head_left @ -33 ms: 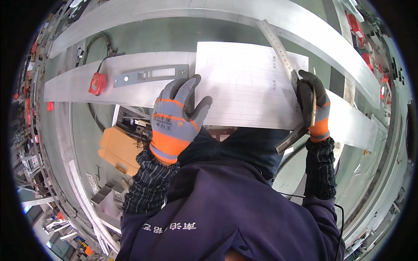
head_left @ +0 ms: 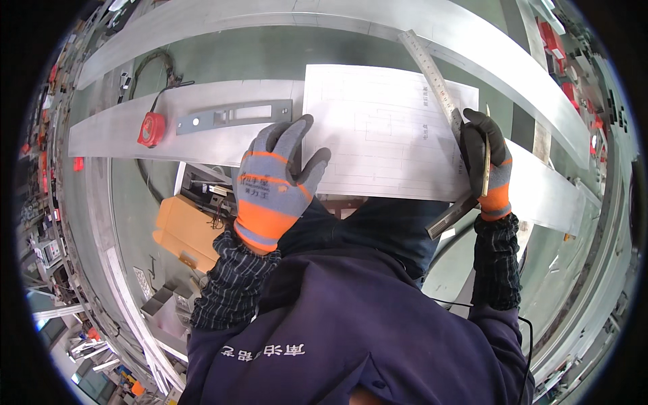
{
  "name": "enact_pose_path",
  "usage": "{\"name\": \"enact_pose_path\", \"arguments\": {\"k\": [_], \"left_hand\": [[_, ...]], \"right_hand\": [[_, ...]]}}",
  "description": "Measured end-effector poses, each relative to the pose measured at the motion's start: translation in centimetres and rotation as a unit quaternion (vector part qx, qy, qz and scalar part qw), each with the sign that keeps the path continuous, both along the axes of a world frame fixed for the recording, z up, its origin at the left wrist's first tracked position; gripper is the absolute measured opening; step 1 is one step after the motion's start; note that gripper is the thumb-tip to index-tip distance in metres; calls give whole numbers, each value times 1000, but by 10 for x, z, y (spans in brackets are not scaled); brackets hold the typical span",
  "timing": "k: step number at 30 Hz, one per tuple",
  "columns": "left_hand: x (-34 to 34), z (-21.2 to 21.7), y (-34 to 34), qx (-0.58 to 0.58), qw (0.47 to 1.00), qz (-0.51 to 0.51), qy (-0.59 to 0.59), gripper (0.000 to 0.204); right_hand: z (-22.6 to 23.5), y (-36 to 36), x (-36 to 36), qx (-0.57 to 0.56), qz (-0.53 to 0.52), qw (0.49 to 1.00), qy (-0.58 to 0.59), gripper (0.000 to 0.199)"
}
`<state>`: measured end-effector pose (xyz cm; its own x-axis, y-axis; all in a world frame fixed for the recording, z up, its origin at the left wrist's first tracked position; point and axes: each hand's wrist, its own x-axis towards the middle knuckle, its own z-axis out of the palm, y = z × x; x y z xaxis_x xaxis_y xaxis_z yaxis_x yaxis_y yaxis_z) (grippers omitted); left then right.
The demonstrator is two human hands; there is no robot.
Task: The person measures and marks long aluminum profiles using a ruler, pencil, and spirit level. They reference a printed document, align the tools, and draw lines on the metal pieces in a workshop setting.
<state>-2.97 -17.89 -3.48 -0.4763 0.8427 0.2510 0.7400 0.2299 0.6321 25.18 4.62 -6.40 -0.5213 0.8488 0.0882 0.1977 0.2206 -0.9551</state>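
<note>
A white sheet with a line drawing lies on a long, flat aluminium strip. My left hand, in a grey and orange glove, lies flat on the sheet's lower left edge with its fingers spread. At the sheet's right edge, my right hand, in a black and orange glove, is closed around a steel ruler that runs slantwise over the sheet's top right corner. The same hand also holds a thin yellowish stick, perhaps a pencil.
A red tape measure and a grey slotted metal plate lie on the strip to the left. A black cable loops behind them. A second long metal strip curves across the back. A cardboard box sits below.
</note>
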Motion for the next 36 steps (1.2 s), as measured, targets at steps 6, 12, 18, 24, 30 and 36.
{"name": "enact_pose_path", "arguments": {"k": [6,12,18,24,30,36], "left_hand": [[7,-3,16,-41,999,14,13,56],[11,-2,32,21,963,89,-254,60],[9,-16,26,-36,996,57,-64,49],[10,-20,21,-5,995,44,-88,47],[6,-37,17,38,992,27,-120,47],[8,-36,18,19,996,33,-82,47]], "right_hand": [[4,-4,-5,48,1,995,-84,33],[7,-6,-7,125,16,985,-120,45],[15,-11,-13,176,49,969,-163,51],[5,-8,-9,159,22,978,-131,49],[15,5,21,152,-85,978,-116,41],[19,-17,64,186,-109,954,-207,40]]}}
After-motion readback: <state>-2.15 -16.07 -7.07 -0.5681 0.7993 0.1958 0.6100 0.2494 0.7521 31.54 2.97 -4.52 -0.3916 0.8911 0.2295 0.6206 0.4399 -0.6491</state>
